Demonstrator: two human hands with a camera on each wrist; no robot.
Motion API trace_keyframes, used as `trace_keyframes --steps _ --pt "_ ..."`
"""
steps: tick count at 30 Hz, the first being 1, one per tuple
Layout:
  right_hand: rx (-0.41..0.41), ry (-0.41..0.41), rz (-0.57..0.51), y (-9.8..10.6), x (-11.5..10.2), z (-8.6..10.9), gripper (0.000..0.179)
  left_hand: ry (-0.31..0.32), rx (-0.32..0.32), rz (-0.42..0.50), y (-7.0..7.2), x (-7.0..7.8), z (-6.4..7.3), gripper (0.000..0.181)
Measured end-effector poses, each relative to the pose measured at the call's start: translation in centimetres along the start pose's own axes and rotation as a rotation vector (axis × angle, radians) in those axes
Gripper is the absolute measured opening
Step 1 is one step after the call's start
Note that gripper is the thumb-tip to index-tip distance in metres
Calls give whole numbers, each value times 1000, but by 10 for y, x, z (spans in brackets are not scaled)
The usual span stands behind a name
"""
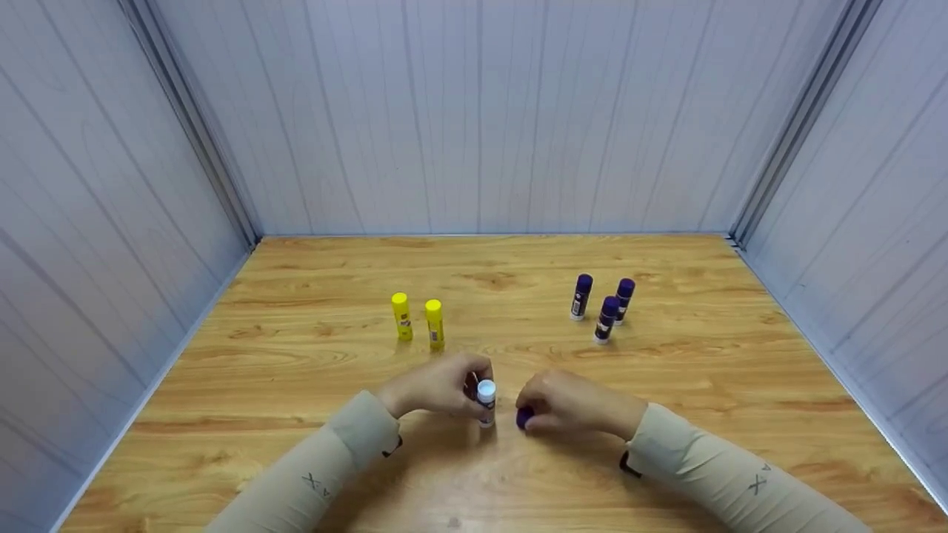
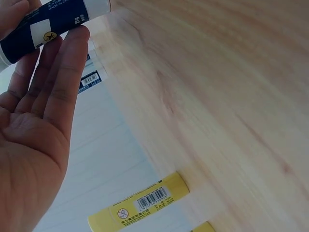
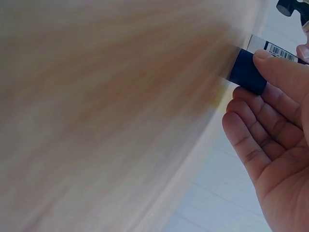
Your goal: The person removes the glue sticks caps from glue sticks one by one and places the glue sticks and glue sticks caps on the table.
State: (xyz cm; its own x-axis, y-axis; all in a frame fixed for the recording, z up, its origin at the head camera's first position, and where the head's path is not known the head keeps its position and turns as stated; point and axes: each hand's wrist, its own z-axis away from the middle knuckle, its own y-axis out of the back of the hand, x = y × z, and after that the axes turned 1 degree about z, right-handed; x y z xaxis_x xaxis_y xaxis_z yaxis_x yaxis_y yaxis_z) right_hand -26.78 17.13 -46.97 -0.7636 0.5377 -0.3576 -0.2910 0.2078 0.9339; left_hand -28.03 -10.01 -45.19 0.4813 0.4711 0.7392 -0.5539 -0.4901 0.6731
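"Glue stick [image 1: 486,395], white end up: where is it held?"

"Pinched upright by thumb and fingers of the left hand [image 1: 438,386] (contact with the table [image 1: 296,377] cannot be told)."

"And the purple cap [image 1: 524,417]?"

"Pinched between thumb and fingers of the right hand [image 1: 579,403], just beside the stick. Farther back, two yellow glue sticks [image 1: 435,324] and three purple-capped sticks [image 1: 606,320] are stood."

The left hand [image 1: 437,386] makes a pinch, its thumb [image 2: 9,17] set opposite the fingers [image 2: 67,72], which are gently bent. The right hand [image 1: 581,403] pinches also, its thumb [image 3: 282,70] facing the curved fingers [image 3: 246,137]. The fingertips of both are near, yet apart. Behind the fingers, left forearm [image 1: 315,459] and right forearm [image 1: 733,466] slant inward.
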Motion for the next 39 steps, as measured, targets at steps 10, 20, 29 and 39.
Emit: trace_keyframes --steps 10,20,29,39 --pt "6 10 1 1 0 0 22 48 -60 -167 28 14 5 30" --pt "-18 -25 -44 2 -1 -1 19 -10 225 -172 63 17 14 21" --pt "-38 -64 -38 2 -2 -1 23 -23 480 -159 91 -3 21 33" --pt "-12 -3 10 2 -2 -2 20 107 501 -97 111 -34 28 50"
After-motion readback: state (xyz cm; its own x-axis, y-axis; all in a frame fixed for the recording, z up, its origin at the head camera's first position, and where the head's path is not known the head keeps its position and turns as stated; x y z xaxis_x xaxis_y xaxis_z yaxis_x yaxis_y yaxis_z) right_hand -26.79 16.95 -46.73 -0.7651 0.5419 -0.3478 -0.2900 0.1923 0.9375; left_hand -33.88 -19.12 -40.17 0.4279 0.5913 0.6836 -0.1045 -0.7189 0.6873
